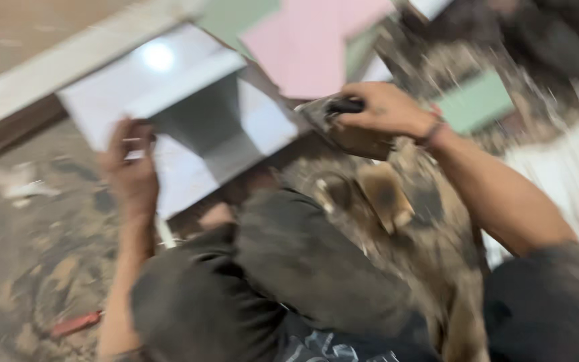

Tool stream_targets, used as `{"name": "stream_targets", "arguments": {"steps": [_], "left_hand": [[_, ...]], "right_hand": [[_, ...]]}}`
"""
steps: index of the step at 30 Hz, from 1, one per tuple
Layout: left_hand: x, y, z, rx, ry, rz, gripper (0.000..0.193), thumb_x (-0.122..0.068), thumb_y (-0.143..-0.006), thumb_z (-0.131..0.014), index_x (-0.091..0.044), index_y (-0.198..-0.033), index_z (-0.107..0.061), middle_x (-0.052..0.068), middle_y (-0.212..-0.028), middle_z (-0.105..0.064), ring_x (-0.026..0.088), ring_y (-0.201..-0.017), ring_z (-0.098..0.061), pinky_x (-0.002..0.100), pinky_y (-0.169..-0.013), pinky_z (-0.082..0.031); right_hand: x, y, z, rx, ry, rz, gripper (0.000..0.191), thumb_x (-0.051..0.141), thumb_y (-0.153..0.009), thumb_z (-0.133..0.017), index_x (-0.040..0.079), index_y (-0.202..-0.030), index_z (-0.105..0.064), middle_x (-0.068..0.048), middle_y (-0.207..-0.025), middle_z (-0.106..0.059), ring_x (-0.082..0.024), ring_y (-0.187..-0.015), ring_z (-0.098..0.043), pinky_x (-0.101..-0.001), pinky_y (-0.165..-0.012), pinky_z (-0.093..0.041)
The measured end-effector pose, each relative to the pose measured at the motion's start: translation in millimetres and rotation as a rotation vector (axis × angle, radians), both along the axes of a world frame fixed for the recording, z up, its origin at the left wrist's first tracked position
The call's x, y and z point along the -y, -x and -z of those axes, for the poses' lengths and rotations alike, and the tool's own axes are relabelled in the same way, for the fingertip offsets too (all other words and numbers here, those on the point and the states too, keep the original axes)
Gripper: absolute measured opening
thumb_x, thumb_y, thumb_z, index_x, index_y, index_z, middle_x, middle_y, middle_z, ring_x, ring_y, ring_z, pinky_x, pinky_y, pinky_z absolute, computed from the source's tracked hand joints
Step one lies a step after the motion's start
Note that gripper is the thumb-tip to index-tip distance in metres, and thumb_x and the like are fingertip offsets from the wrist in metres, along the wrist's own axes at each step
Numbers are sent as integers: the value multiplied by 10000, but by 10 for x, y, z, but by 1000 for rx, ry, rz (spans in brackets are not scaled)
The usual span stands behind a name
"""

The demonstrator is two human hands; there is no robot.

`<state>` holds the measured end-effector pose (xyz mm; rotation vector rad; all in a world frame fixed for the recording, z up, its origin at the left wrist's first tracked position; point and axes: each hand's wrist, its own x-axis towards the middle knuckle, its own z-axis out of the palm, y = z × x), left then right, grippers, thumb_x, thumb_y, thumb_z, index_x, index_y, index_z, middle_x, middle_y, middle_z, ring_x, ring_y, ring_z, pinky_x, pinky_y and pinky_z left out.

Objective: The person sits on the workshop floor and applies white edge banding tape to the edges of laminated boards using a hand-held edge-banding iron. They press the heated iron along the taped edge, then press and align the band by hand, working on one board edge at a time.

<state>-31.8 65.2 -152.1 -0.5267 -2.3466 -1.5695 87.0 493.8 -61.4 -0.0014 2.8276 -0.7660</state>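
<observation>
- Left hand (131, 175): fingers curled over the near-left edge of a glossy white tile (189, 114), pinning it so it can't shift; grip clamped on tile.
- White tile: lies tilted w/ far edge toward a pale beam (68, 60), near edge by the person's knee; a lamp glare shows on its face.
- Right hand (383, 107): closed round the dark handle of a trowel (346, 127), blade smeared w/ mortar, held at the tile's right edge, approx. touching; blur hides exact contact.
- Pink tile (309, 47) and green tile (477, 100): loose, beyond the hands.
- Floor (28, 255): rough, mortar-stained; a red object (75, 324) lies near left, well apart.
</observation>
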Motion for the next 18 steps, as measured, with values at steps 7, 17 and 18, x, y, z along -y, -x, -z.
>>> {"name": "stream_targets", "arguments": {"steps": [7, 17, 18], "left_hand": [[24, -129, -71, 24, -166, 253, 140, -18, -1228, -547, 72, -1320, -603, 82, -1076, -652, 132, -931, -637, 247, -829, -535], [-19, -51, -103, -9, -137, 157, 175, 18, -1152, -626, 54, -1323, -620, 120, -1294, -574, 151, -1098, -643, 282, -854, -608], [-26, -21, -106, -28, -100, 134, 199, 19, -1130, -670, 49, -1321, -628, 137, -1335, -584, 166, -1106, -640, 290, -846, -604]], "right_hand": [[-449, -1110, 1626, 242, -19, 188, 501, 464, -814, -699, 113, -1172, -714, -167, -1131, -726, -374, -1019, -690, -473, -885, -537], [-253, -556, 903, 115, -150, 81, 434, 514, -920, -681, 115, -1088, -725, -158, -1020, -744, -354, -951, -707, -457, -816, -548], [-127, -290, 645, -79, -30, 73, 418, 478, -966, -656, 98, -1131, -712, -159, -1038, -742, -337, -957, -710, -450, -808, -546]]}}
